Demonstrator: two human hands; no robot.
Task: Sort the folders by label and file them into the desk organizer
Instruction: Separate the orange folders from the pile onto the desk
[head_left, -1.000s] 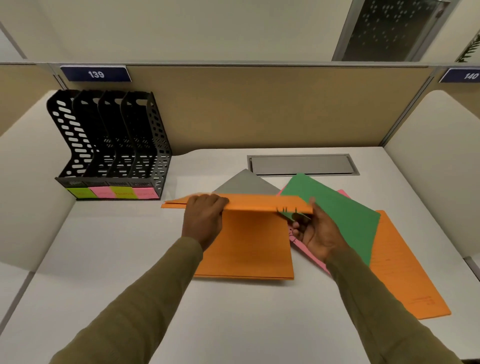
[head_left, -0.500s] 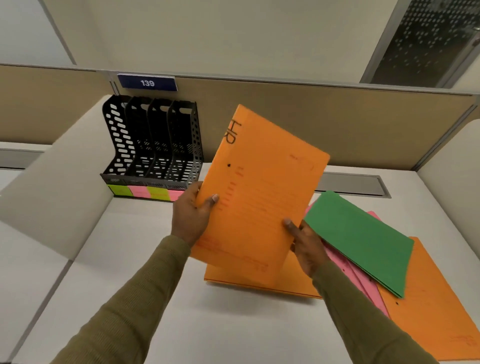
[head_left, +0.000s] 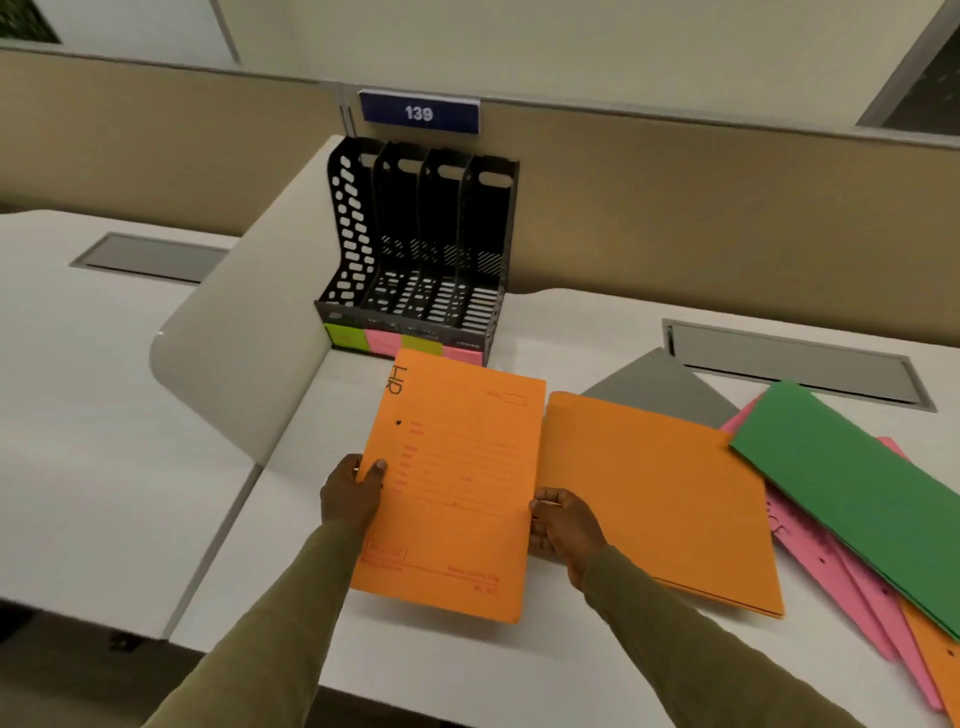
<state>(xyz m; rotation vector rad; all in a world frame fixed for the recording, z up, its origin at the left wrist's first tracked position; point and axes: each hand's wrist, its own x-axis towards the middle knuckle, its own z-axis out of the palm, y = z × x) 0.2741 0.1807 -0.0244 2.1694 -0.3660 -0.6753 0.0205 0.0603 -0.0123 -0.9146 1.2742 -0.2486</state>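
I hold an orange folder (head_left: 457, 483) marked "HR" flat and low over the desk. My left hand (head_left: 350, 493) grips its left edge and my right hand (head_left: 561, 525) grips its right edge. Just beyond its top edge stands the black desk organizer (head_left: 426, 260) with several upright slots and green and pink labels along its base. To the right lie a second orange folder (head_left: 654, 493), a grey folder (head_left: 660, 387), a green folder (head_left: 852, 478) and pink folders (head_left: 831, 566), overlapping on the desk.
A curved white divider (head_left: 234, 332) rises left of the organizer. A tan partition (head_left: 675, 208) with a "139" sign (head_left: 418, 113) runs behind. A grey cable hatch (head_left: 789, 364) sits at the back right. Another orange folder (head_left: 935, 660) pokes out at the bottom right.
The HR folder has come down from a raised, tilted hold to a low position in front of the organizer. My view has shifted left, so the pile now sits further right.
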